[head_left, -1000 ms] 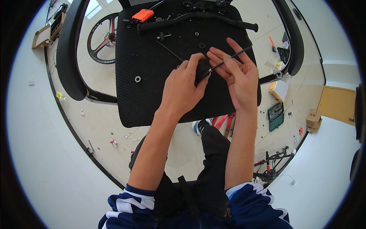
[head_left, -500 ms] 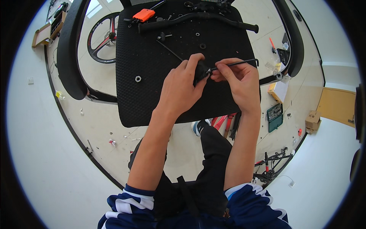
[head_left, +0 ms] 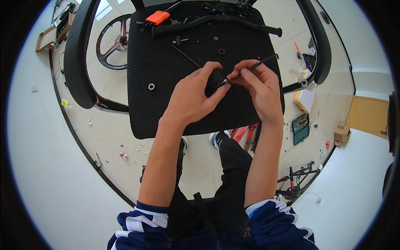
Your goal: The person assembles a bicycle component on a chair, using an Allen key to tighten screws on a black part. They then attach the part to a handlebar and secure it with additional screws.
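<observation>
My left hand [head_left: 189, 93] is closed around a dark, blocky part [head_left: 213, 81], much of it hidden by the fingers. A silver threaded-looking end [head_left: 223, 82] sticks out of it toward my right hand [head_left: 260, 87]. In the right hand's pinch is a thin black hex key [head_left: 261, 61], its short bent end up and to the right, its other end at the silver piece. Whether the key sits in it or only touches it, I cannot tell. A thin dark rod [head_left: 186, 56] runs from near my left fingers toward the far left. All this is over a black chair seat [head_left: 150, 112].
A black handlebar [head_left: 216, 18] crosses the seat's far end, beside an orange tool holder [head_left: 157, 17] and small parts. A silver nut [head_left: 151, 86] and a dark ring [head_left: 221, 51] lie nearer. Armrests [head_left: 79, 62] flank the seat. A spoked wheel [head_left: 123, 39] is on the floor.
The hex key has turned, its bent end now pointing differently and sitting a little left. Both hands have shifted slightly left; the dark part tilts with its silver end more exposed.
</observation>
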`<action>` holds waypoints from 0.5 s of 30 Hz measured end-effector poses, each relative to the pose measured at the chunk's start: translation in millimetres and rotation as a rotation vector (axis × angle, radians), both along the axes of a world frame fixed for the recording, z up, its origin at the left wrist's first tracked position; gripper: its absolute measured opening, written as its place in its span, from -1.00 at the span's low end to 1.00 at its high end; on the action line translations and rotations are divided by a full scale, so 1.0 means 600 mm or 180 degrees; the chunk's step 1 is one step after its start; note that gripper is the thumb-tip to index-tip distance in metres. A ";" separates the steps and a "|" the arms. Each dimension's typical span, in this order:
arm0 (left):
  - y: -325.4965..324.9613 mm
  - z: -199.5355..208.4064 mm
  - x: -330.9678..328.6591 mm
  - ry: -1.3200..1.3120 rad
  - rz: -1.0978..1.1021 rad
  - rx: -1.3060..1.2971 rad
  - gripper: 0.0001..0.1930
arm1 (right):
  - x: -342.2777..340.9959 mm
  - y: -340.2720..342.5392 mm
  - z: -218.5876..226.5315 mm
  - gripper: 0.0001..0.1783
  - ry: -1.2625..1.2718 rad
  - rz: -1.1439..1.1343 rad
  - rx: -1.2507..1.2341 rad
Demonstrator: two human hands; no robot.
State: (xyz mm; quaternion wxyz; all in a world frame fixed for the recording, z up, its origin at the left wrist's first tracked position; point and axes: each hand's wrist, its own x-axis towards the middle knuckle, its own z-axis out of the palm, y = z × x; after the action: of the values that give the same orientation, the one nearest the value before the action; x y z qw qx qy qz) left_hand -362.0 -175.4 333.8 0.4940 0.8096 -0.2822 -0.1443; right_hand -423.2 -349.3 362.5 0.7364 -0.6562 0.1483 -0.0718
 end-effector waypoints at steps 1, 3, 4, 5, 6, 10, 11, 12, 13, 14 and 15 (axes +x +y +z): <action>-0.003 0.002 0.000 -0.0006 0.0064 0.0019 -0.58 | 0.000 -0.001 -0.005 -0.82 -0.0020 -0.0181 -0.0039; -0.004 0.003 0.000 -0.0020 0.0213 0.0077 -0.59 | 0.001 -0.003 -0.006 -0.80 0.0176 -0.0198 -0.0400; -0.003 0.003 0.001 -0.0082 0.0278 0.0087 -0.59 | 0.001 -0.006 -0.004 -0.80 0.0391 -0.0033 -0.0723; -0.001 0.002 0.002 -0.0145 0.0342 0.0097 -0.59 | 0.002 -0.007 -0.003 -0.79 0.0604 0.0133 -0.1046; -0.003 0.000 0.001 -0.0199 0.0392 0.0092 -0.58 | 0.005 0.013 -0.008 -0.79 0.0429 -0.0056 -0.1047; -0.006 -0.004 -0.003 -0.0410 0.0380 0.0237 -0.50 | 0.009 0.031 0.000 -0.76 0.0538 0.0119 -0.1276; -0.005 -0.005 -0.004 -0.0414 0.0384 0.0273 -0.48 | 0.008 0.031 -0.001 -0.79 0.0537 0.0153 -0.1284; -0.003 -0.005 -0.004 -0.0420 0.0392 0.0312 -0.47 | 0.008 0.031 -0.001 -0.81 0.0533 0.0190 -0.1289; -0.001 -0.006 -0.003 -0.0474 0.0385 0.0302 -0.46 | 0.008 0.031 -0.002 -0.83 0.0528 0.0229 -0.1293; 0.000 -0.009 -0.002 -0.0528 0.0379 0.0294 -0.46 | 0.008 0.031 -0.003 -0.84 0.0492 0.0238 -0.1263; -0.001 -0.009 -0.001 -0.0580 0.0362 0.0271 -0.45 | 0.006 0.029 -0.003 -0.85 0.0461 0.0236 -0.1244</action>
State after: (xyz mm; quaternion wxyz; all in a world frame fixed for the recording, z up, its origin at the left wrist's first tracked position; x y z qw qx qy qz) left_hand -362.9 -175.9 328.2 0.4388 0.8544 -0.2732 -0.0537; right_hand -419.5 -331.9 360.5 0.5846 -0.7950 0.1599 -0.0247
